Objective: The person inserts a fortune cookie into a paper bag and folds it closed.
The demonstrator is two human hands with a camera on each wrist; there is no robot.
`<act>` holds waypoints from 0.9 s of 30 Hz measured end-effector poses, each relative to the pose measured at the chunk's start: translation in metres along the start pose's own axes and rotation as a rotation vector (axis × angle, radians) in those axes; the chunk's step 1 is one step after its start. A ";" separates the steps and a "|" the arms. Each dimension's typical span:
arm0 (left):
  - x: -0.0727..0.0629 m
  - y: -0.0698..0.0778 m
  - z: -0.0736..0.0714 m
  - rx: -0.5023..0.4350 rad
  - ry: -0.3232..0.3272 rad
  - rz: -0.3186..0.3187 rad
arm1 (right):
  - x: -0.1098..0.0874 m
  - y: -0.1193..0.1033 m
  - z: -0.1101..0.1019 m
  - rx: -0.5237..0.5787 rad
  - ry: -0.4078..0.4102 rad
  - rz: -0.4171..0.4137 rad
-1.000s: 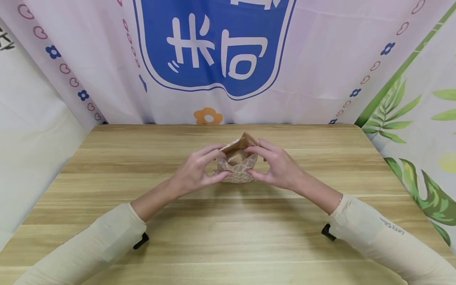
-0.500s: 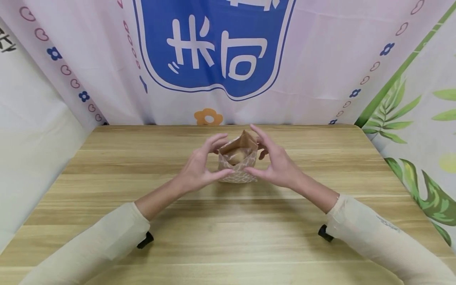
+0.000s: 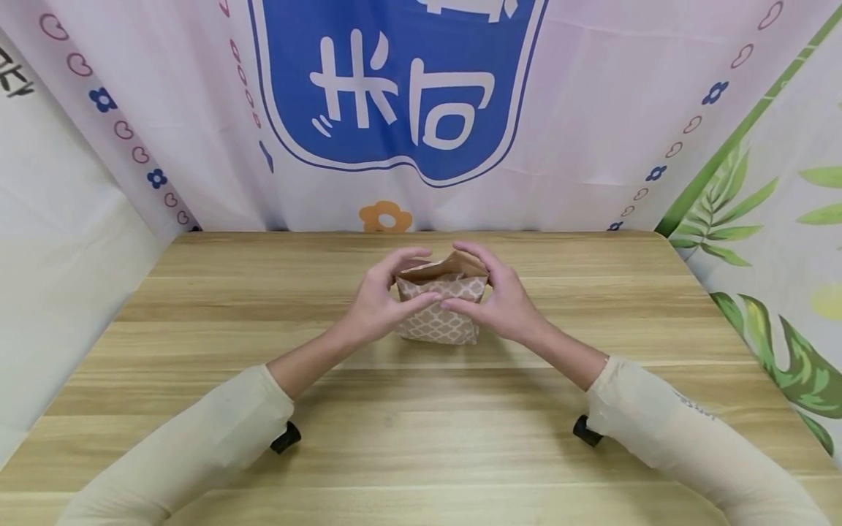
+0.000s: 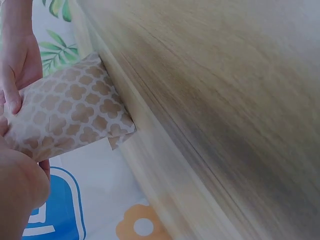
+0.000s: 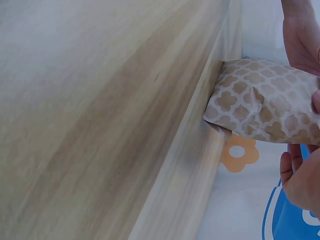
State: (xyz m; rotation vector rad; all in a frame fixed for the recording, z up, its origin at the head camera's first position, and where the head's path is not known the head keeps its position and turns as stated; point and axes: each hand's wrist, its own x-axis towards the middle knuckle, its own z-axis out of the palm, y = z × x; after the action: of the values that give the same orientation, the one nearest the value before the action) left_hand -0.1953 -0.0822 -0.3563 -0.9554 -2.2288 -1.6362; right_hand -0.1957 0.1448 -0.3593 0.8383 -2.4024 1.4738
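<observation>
A brown paper bag [image 3: 439,323] with a white lattice print stands upright on the table, its top gaping. My left hand [image 3: 380,298] holds its left side, thumb across the front and fingers behind the rim. From the other side my right hand [image 3: 505,298] grips it the same way, and the two thumb tips nearly meet at the front. Seen low in the left wrist view, the bag [image 4: 75,107] bulges in the middle and its base sits on the tabletop. The right wrist view shows the bag's [image 5: 265,102] creased side. The front panel hides most of the inside.
The wooden table [image 3: 421,431] spreads out on all sides of the bag. Behind its far edge hangs a cloth backdrop [image 3: 592,109] with a blue emblem. A leaf-patterned cloth [image 3: 776,241] lines the right side, a pale one the left.
Both hands first spread the bag's mouth, then loosened and closed around its sides again. The front panel now stands taller, the opening looks narrower, and the forearms have drawn closer together.
</observation>
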 end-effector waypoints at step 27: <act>0.006 -0.001 0.006 -0.145 0.117 -0.070 | 0.002 -0.001 -0.002 0.145 0.054 0.005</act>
State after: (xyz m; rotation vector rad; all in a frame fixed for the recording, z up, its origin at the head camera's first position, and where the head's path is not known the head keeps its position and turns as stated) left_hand -0.1992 -0.0748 -0.3564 -0.7995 -2.1136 -1.8554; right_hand -0.1967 0.1455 -0.3569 0.8118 -2.2825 1.6674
